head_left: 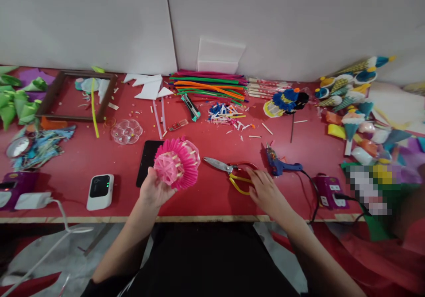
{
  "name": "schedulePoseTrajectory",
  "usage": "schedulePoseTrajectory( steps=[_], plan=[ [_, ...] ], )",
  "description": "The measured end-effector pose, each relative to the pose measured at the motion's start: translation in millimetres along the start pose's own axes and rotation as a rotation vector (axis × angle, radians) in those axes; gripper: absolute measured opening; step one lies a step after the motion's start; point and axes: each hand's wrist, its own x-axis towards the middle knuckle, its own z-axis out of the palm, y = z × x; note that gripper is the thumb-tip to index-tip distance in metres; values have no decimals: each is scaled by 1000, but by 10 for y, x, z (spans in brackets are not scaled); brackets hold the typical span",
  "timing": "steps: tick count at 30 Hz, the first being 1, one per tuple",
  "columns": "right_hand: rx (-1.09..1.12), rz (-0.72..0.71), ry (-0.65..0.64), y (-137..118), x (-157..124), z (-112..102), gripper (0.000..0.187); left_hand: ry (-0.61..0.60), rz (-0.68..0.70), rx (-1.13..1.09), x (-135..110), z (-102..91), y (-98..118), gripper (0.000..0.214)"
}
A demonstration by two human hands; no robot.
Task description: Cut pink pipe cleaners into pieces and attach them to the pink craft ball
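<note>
My left hand is closed on a pink ruffled craft piece, holding it above the table. The piece has a fluted bright pink ring with paler, ribbed pink cups at both ends and small pale sticks between them. A black phone lies partly behind it. My right hand rests at the handles of a pair of scissors, with thumb and fingers apart and touching the red and yellow loops. The scissors lie on the table, blades toward the left. Beyond my right hand is a blue glue gun.
Colourful pipe cleaners, a cutter knife and cut bits lie at the back. A blue-and-yellow craft figure stands right of them. A white device lies left; power strips edge the right. A co-worker's red sleeve shows there.
</note>
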Motion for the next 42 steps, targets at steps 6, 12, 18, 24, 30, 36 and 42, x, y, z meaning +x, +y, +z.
schedulePoseTrajectory(
  steps=[6,12,18,24,30,36,42],
  plan=[
    [74,194,-36,-196,371,45,36,3,60,-41,29,384,-39,36],
    [338,312,-3,-427,502,59,17,-19,193,-31,79,500,-97,34],
    [710,262,-34,-755,396,18,40,11,238,42,75,381,-122,52],
    [834,206,-76,-757,302,-54,45,-44,337,175,45,361,-89,51],
    [810,72,-158,-701,233,-171,48,-96,363,284,36,346,-48,67],
    [846,68,-183,-734,234,-190,56,8,324,292,62,323,-78,57],
    [849,62,-201,-762,266,-183,51,72,324,329,48,350,-88,56]
  ],
)
